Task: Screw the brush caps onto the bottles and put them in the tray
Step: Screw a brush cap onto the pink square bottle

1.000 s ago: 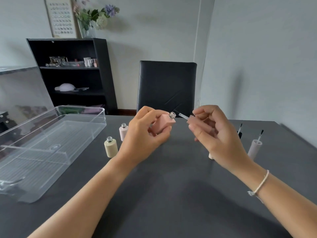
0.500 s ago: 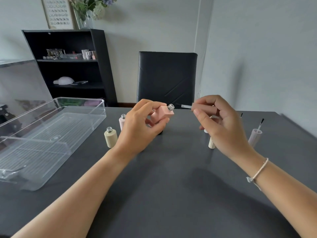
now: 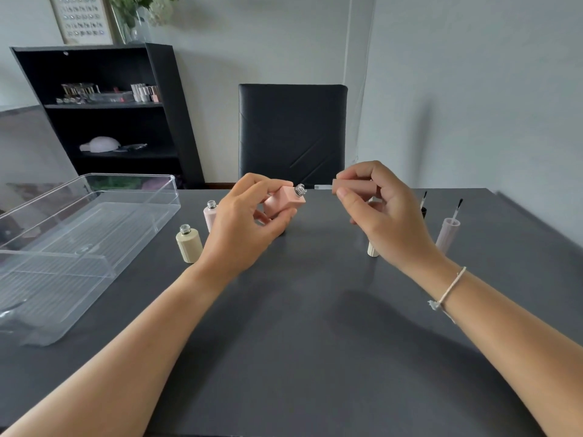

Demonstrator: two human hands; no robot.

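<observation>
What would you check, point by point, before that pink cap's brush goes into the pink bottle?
1. Pink bottle gripped by left hand: ok.
2. Pink brush cap pinched by right hand: ok.
3. Bottle neck open, facing the cap: ok.
4. Brush stem lined up with the neck: ok, roughly.
5. Brush tip inside the neck: cannot tell.
6. Tray has room: ok.

No text, label, brand or number can be read anywhere; the framed chart point(image 3: 82, 18) on the far left wall, above the black shelf point(image 3: 104, 105), shows only rows of small dots, and the items on that shelf are too small to read
</observation>
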